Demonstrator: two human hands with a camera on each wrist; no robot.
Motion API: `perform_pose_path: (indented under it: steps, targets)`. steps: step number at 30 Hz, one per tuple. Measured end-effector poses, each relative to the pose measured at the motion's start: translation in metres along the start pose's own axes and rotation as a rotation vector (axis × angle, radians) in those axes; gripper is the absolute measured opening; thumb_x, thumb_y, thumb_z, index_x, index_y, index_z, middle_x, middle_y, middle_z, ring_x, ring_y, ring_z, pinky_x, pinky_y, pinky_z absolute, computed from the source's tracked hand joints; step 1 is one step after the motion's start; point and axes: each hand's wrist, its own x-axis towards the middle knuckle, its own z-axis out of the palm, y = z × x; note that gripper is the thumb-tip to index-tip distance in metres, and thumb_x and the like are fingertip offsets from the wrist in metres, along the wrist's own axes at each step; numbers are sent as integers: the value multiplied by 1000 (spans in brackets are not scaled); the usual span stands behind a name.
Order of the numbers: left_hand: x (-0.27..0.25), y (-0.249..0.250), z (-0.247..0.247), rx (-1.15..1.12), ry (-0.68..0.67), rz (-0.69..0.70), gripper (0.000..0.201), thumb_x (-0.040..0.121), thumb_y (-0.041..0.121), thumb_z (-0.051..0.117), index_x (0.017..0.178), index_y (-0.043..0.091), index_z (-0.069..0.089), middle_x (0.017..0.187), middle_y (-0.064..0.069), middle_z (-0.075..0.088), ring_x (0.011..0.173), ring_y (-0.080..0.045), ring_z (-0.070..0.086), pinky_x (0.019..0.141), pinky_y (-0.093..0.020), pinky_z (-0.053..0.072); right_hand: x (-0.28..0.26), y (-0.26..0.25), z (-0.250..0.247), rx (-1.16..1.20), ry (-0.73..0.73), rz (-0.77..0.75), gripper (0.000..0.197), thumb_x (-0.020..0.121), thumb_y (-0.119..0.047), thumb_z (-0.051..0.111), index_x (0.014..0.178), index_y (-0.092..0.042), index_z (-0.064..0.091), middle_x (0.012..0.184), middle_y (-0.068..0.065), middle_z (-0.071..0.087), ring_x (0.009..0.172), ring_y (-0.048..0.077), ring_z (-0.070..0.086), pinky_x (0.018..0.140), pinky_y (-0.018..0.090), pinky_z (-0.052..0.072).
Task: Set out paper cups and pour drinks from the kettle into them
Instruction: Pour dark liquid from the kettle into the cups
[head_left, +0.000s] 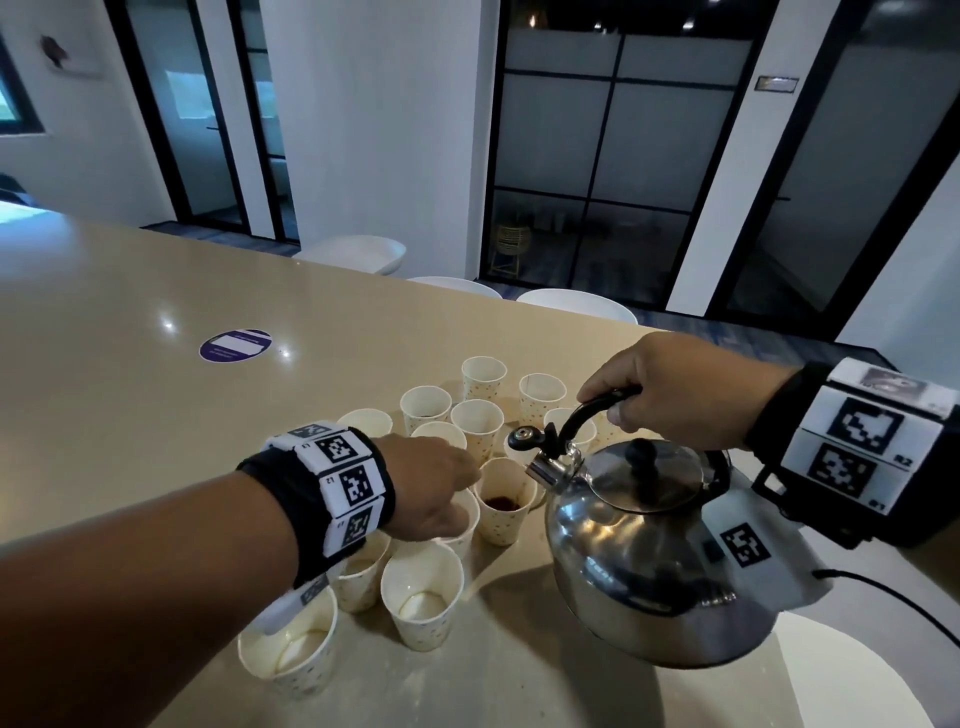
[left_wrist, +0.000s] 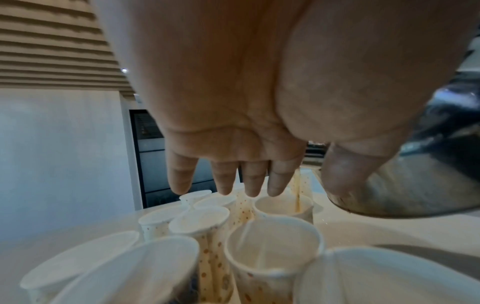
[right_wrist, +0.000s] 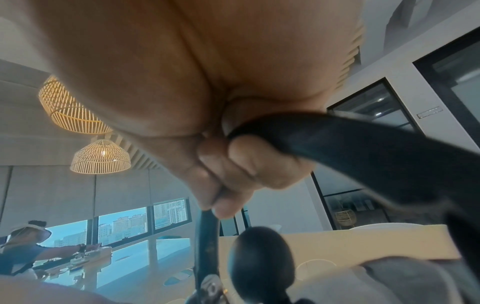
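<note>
Several dotted paper cups (head_left: 423, 597) stand bunched on the beige table (head_left: 104, 338). My right hand (head_left: 618, 400) grips the black handle (right_wrist: 363, 148) of the steel kettle (head_left: 639, 545), which hangs tilted with its spout over a cup holding dark drink (head_left: 501, 527). In the left wrist view a thin brown stream (left_wrist: 298, 191) runs into that cup (left_wrist: 283, 204) beside the kettle (left_wrist: 415, 185). My left hand (head_left: 467, 483) reaches over the middle cups with straight fingers (left_wrist: 249, 181) just above their rims, holding nothing. My right hand's fingers (right_wrist: 233, 174) curl round the handle.
A round purple sticker (head_left: 235, 345) lies on the table to the far left. White chairs (head_left: 358, 252) line the far edge. A grey cloth with a marker (head_left: 769, 540) and a black cable (head_left: 893, 597) lie behind the kettle. A person (right_wrist: 23, 246) sits at another table.
</note>
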Motion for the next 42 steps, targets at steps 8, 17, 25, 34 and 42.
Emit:
perform_pose_path:
  steps: [8,17,25,34,42]
  targets:
    - [-23,-44,-23,41,84,-163,49,102,36,46,148,20,44,143,0,55,126,-24,55,103,-43,49,2,-18,-26,188,151,15,29,90,-8,62,114,-22,71,72,-13,62,44,-14,51,39,3,34]
    - [-12,-73,-21,114,12,-51,41,103,27,45,142,15,50,133,-4,60,114,-27,61,88,-34,50,41,-62,-39,144,120,65,28,92,-6,60,115,-17,70,69,-13,58,41,-15,49,38,1,33]
    - [9,-100,-2,223,-22,98,44,102,28,43,145,16,47,142,-4,53,122,-30,56,93,-42,53,73,-84,-28,66,29,130,27,90,-9,62,109,-26,72,69,-5,68,44,-12,51,44,1,36]
    - [23,-112,13,258,-22,174,44,102,30,42,144,20,50,145,0,51,124,-30,52,96,-45,51,85,-93,-17,6,-27,170,29,89,-9,62,110,-26,72,69,-4,68,45,-12,51,45,2,36]
    - [32,-116,23,276,-20,206,45,101,32,41,144,22,49,146,0,51,127,-29,52,97,-47,50,86,-92,-15,4,-40,198,30,89,-10,63,110,-29,72,71,-3,70,47,-12,52,46,3,36]
